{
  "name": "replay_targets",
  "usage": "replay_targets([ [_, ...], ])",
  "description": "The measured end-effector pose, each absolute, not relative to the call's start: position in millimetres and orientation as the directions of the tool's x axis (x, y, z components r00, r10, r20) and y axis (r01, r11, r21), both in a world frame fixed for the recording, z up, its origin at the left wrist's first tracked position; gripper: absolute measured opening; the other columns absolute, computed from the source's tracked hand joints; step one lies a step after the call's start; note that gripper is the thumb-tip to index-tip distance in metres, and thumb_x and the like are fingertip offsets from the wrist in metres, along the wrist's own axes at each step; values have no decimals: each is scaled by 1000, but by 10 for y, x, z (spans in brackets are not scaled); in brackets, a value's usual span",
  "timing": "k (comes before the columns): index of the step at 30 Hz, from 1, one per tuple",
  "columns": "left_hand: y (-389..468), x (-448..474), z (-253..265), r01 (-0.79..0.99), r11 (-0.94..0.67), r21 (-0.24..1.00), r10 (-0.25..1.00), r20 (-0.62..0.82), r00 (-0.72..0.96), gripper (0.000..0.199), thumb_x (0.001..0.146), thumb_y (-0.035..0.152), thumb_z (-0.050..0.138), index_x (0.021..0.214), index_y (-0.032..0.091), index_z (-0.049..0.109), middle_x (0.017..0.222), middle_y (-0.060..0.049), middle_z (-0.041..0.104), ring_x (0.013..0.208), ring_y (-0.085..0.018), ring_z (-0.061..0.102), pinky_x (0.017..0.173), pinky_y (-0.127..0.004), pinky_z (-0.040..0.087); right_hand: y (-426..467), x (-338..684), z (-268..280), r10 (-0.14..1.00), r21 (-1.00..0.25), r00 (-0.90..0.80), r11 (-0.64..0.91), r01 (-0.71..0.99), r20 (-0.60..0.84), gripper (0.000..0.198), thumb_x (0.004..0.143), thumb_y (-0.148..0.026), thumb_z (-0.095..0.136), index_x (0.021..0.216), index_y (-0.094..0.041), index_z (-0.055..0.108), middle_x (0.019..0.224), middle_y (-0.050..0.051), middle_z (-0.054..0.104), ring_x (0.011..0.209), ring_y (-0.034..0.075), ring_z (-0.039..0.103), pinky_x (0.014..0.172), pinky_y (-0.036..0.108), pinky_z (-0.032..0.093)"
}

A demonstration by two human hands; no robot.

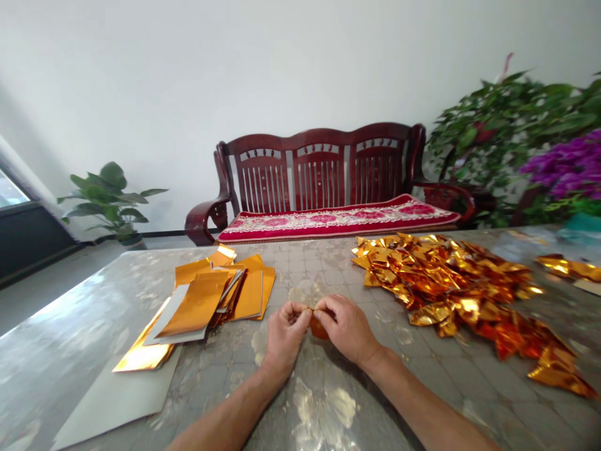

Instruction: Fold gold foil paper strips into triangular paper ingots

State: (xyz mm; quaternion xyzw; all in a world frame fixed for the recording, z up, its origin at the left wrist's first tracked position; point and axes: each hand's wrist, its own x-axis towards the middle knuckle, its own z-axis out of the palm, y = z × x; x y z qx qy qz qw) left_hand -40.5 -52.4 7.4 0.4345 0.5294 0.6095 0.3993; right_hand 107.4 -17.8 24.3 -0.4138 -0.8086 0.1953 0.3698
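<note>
One piece, probably foil, between hands.

This looks like a living room in a home. A carved dark-red wooden settee with a flowered red seat cover stands against a plain white wall. Potted greenery, purple blooms and a flower-patterned desk suggest the same.

The left grip and right grip pinch a gold foil piece over the table.
</note>
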Motion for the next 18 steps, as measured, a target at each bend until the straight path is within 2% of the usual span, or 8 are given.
replay_targets([
  [4,-497,-416,32,-120,-20,993,986,0,-169,31,68,42,76,72,16,59,53,5,56,46,-7,49,49,-18,37,-157,1079,206,811,-621,-402,585,522,425,15,87,-23,59,73,-23,64,79,1,69,79,17,59,74,28,39],
  [6,-487,-429,30,-134,-14,991,988,-7,-157,34,68,44,77,73,16,59,54,5,57,47,-7,49,49,-18,37,-142,1078,186,822,-656,-392,568,497,414,14,87,-25,59,75,-23,67,80,1,70,80,18,61,76,28,42],
  [9,-477,-456,59,-175,-89,981,965,42,-257,37,67,48,78,72,16,59,58,4,58,51,-7,51,53,-18,41,-109,1077,154,864,-761,-295,501,412,409,11,84,-27,61,89,-22,70,88,3,73,85,19,65,79,30,47],
  [13,-465,-497,100,-245,-128,961,922,24,-386,42,65,52,79,74,16,59,61,5,57,54,-7,53,56,-18,44,-56,1087,124,908,-862,-114,418,285,403,30,77,-31,66,104,-19,69,97,7,74,86,21,67,80,33,51],
  [16,-460,-510,112,-297,-117,948,908,-19,-419,47,59,54,82,74,17,58,62,5,57,52,-6,52,54,-18,43,-33,1093,127,933,-909,-58,358,214,355,38,73,-35,67,106,-17,69,90,7,74,78,20,67,74,32,53],
  [18,-462,-505,112,-317,-122,941,907,-24,-421,49,57,55,83,74,17,57,62,5,57,52,-6,52,54,-18,44,-31,1093,141,944,-925,-42,329,191,328,36,73,-37,67,102,-16,71,83,6,73,73,19,66,70,32,53],
])
